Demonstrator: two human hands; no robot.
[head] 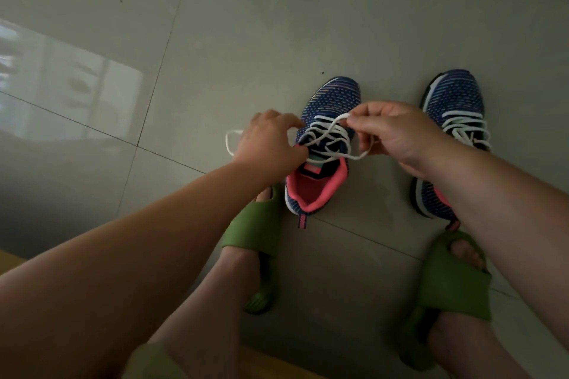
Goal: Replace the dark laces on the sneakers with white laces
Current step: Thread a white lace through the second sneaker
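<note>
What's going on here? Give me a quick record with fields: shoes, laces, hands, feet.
shoes: left sneaker and right sneaker, side by side on the tiled floor
laces: white lace loose on left sneaker; right sneaker laced white
hands: right hand pinches a lace loop; left hand holds the other end
feet: green slippers

Two blue sneakers [326, 144] stand upright side by side on the floor, both threaded with white laces [331, 135].
</note>
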